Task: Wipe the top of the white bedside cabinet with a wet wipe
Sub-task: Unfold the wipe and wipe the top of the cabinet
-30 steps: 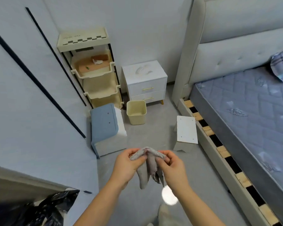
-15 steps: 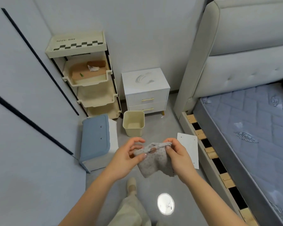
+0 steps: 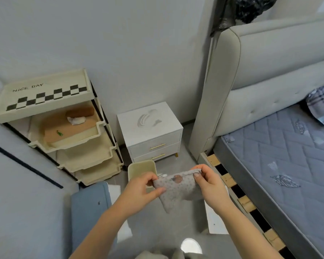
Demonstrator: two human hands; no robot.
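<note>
Ideally the left hand (image 3: pixel 138 192) and right hand (image 3: pixel 212 186), fingers (image 3: pixel 197 175) pinching the spotted wet wipe (image 3: pixel 178 191) by its upper edge, should fold it flat before reaching the white bedside cabinet (image 3: pixel 150 126) ahead by the wall (image 3: pixel 138 43).

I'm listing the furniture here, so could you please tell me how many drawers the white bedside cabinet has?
2. The upper drawer sits just under the top of the cabinet, and the lower drawer is directly beneath it. None seem hidden.

Beige bin (image 3: pixel 141 166) partly behind left hand (image 3: pixel 138 191)
</note>
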